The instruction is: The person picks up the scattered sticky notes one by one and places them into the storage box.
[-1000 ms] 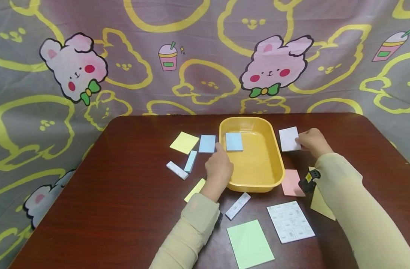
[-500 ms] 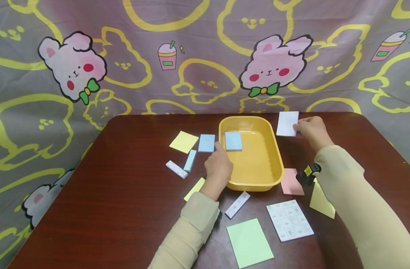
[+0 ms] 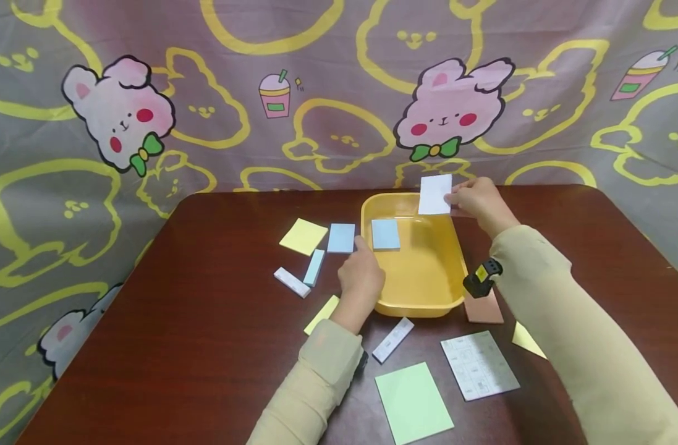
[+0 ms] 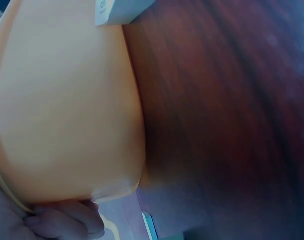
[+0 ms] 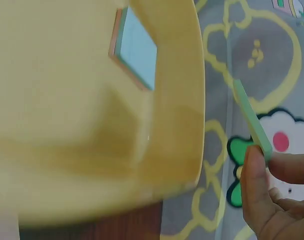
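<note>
My right hand (image 3: 480,201) pinches one edge of a pad of sticky notes (image 3: 436,194) between thumb and fingers. The pad is raised over the far right part of a yellow plastic tray (image 3: 427,272); its face looks white in the head view, while its thin edge (image 5: 252,117) shows green in the right wrist view. At the tray's left wall, my left hand (image 3: 362,275) grips the rim, its curled fingers (image 4: 67,220) showing against the wall in the left wrist view. A light blue pad (image 3: 385,234) lies inside the tray near the left side.
Left of the tray lie a yellow pad (image 3: 303,237), a blue pad (image 3: 341,238) and narrow strips (image 3: 314,267). In front are a green pad (image 3: 414,403), a white printed pad (image 3: 480,366) and a printed strip (image 3: 393,340). A pink pad (image 3: 483,307) lies partly beneath the right wrist.
My right hand has lifted the white-faced pad from beside the tray and carried it left, over the tray's far right corner. The left hand has stayed at the rim.
</note>
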`<move>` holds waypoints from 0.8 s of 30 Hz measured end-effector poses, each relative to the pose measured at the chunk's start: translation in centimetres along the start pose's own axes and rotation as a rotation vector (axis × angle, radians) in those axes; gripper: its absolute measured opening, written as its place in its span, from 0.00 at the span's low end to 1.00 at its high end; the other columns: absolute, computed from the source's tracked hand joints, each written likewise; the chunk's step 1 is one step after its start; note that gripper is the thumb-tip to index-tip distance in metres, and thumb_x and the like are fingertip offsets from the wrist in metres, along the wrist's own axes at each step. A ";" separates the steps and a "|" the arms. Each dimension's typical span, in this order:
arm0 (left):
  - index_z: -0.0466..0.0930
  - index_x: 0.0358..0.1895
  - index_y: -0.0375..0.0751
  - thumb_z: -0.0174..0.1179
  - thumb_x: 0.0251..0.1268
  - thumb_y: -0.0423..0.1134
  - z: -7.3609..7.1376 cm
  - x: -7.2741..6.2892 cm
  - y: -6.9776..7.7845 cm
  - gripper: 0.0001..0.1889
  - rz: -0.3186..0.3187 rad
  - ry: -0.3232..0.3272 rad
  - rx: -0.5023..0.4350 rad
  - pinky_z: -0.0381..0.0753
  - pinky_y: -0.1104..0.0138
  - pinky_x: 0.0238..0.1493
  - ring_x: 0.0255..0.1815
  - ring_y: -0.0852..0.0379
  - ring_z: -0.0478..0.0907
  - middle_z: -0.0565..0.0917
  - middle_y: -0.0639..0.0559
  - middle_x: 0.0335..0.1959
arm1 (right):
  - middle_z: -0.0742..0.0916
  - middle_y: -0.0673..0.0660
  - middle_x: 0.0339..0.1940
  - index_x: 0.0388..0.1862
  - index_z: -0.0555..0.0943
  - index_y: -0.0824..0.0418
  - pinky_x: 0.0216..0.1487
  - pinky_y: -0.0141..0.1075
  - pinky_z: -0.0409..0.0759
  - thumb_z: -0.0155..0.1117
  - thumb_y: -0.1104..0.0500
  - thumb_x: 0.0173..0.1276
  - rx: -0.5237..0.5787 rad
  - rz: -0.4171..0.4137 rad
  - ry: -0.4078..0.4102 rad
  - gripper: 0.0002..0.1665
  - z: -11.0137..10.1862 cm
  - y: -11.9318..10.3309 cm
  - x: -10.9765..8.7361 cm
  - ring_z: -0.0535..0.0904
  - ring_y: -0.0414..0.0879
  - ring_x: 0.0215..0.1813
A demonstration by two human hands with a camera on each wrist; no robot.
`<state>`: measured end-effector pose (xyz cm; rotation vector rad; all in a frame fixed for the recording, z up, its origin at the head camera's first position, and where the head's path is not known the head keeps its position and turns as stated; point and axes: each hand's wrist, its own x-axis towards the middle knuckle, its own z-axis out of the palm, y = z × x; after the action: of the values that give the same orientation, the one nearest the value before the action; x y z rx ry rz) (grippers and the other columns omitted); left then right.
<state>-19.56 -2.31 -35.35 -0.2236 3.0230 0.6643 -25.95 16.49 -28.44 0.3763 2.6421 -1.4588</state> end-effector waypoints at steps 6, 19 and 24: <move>0.61 0.58 0.36 0.59 0.61 0.36 0.0 0.1 -0.2 0.25 0.001 0.017 0.004 0.76 0.60 0.25 0.27 0.47 0.83 0.85 0.41 0.30 | 0.76 0.60 0.42 0.43 0.75 0.73 0.41 0.31 0.83 0.58 0.62 0.68 -0.047 -0.040 -0.075 0.13 2.3 -1.4 0.0 0.76 0.41 0.33; 0.61 0.58 0.37 0.61 0.59 0.37 0.3 0.3 -0.1 0.26 0.001 0.019 -0.008 0.78 0.58 0.27 0.30 0.46 0.84 0.86 0.42 0.31 | 0.73 0.49 0.16 0.21 0.71 0.65 0.28 0.27 0.78 0.57 0.65 0.64 -0.078 -0.056 -0.182 0.11 5.6 -1.2 0.5 0.74 0.36 0.19; 0.61 0.56 0.37 0.60 0.59 0.37 0.3 0.2 0.0 0.24 0.001 0.020 0.008 0.77 0.58 0.26 0.29 0.47 0.84 0.86 0.42 0.31 | 0.76 0.51 0.19 0.25 0.73 0.67 0.35 0.32 0.81 0.55 0.66 0.64 -0.073 -0.070 -0.198 0.08 6.5 -0.9 0.7 0.74 0.37 0.21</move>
<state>-19.72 -2.23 -35.62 -0.2296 3.0448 0.6545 -27.07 10.67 -31.30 0.1260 2.5643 -1.3366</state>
